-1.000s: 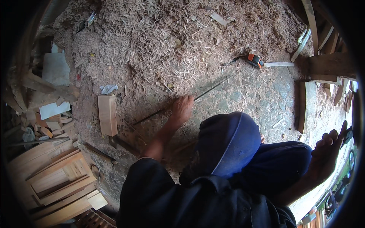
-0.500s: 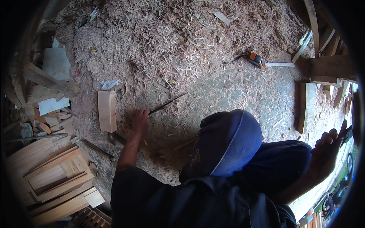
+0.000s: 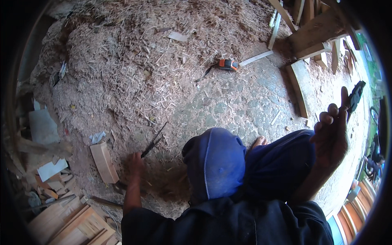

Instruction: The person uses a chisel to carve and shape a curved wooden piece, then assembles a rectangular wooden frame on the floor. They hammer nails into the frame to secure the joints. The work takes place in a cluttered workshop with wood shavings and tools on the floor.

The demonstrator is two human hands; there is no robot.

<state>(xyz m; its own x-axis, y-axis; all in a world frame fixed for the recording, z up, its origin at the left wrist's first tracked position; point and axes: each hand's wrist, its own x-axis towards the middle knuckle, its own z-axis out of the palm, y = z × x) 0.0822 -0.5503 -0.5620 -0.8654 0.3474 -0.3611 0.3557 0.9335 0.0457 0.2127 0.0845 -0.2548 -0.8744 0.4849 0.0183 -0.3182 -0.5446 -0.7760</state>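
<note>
Left hand: in head view, closed on near end of rod.
Rod: dark, thin, slanting forward and rightward above floor, to the right of block.
Right hand: raised, fingers curled, gripping black object.
Tape measure: farther forward, on floor.

The person wears a loose black cloth shirt with 2 short sleeves, the left sleeve wide at its edge, and a faint vertical line down the torso. Blue cloth trousers cover both knees; a pale, raised seam curves over 1 knee, near a small worn-looking spot. Forearms and 1 visible foot are bare.
</note>
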